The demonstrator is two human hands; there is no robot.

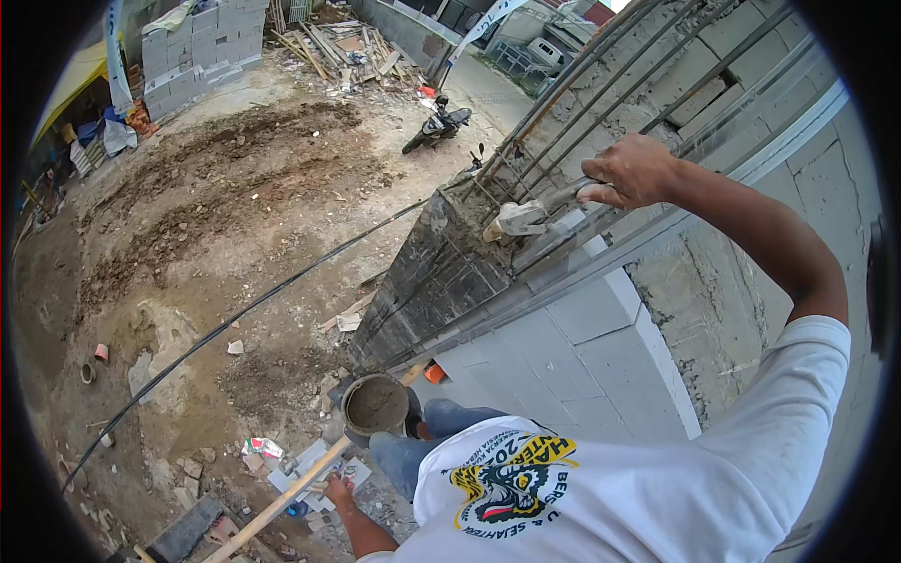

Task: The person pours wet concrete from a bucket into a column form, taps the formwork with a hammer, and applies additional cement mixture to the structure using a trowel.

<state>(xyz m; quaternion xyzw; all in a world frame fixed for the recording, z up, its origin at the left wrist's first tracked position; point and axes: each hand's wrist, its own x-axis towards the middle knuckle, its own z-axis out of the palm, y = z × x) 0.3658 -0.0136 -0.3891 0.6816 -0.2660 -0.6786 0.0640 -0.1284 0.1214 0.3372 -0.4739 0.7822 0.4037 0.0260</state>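
Note:
My right hand (pixel 631 174) is closed around the handle of a mortar-smeared trowel (pixel 518 221), at the top of a concrete column beside the wall. The trowel's head rests close to the column's edge, near bare steel bars (pixel 601 89). Low on the left, my left hand (pixel 340 490) hangs beside a long wooden pole (pixel 282 507), fingers slightly apart and nothing visible in them. Whether it touches the pole I cannot tell. A round bucket of grey mortar (pixel 375 405) stands by my legs, further up from that hand.
A wall of pale blocks (pixel 563 361) runs along my right. Dark formwork board (pixel 427 281) faces the column. Far below lie bare ground, a black cable (pixel 282 281), rubble and a parked motorbike (pixel 437 125). Stacked blocks (pixel 202 47) and scrap timber (pixel 352 52) stand at the back.

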